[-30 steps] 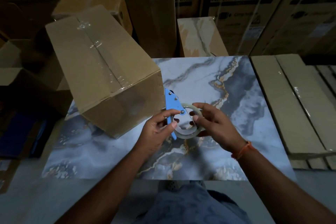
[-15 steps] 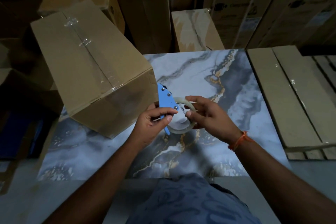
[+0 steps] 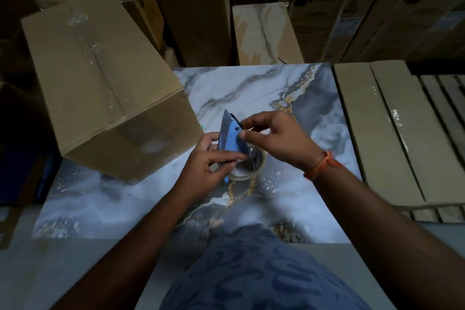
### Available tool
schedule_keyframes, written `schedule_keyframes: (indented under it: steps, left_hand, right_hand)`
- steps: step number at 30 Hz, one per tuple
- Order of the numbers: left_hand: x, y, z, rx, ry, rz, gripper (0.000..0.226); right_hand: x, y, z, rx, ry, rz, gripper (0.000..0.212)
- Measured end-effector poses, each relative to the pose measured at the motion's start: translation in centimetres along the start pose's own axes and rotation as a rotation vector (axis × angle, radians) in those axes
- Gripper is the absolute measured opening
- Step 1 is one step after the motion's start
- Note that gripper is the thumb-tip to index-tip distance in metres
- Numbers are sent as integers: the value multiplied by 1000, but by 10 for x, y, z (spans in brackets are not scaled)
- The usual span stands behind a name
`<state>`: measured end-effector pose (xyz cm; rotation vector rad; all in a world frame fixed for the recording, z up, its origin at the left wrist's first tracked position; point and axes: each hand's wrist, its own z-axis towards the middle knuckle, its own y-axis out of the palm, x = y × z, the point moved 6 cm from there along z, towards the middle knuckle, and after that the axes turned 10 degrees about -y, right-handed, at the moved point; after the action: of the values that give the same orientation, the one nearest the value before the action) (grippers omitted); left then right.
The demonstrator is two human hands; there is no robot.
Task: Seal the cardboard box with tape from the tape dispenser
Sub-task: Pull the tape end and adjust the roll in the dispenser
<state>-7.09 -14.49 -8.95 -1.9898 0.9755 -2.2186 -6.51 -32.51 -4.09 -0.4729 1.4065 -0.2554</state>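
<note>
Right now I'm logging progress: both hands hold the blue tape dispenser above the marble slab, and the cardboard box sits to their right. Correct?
Not quite. In the head view the cardboard box sits to the left of the hands, not the right. The left hand and right hand do hold the blue tape dispenser above the marble slab.
</note>
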Motion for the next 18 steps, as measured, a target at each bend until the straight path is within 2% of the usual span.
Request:
schedule_keyframes:
  steps: [2,7,8,10,14,18]
  left_hand:
    - [2,3,0,8,13,48,26]
    - [9,11,2,5,29,116,37]
    - [11,12,3,8,34,128,37]
    - [13,15,3,16,47,154,37]
    - [16,20,2,26,72,197,31]
    - [12,26,2,59,81,181,21]
  right_hand:
    - [4,-1,0,0,4,72,26]
    - [20,-8,2,86,50,228,73]
    - [23,-9,1,107,61,256,77]
    - [27,-11,0,141,71,304,67]
    - [38,-15,-4,202,147,362,27]
    - [45,-12,-8,223,186,386,21]
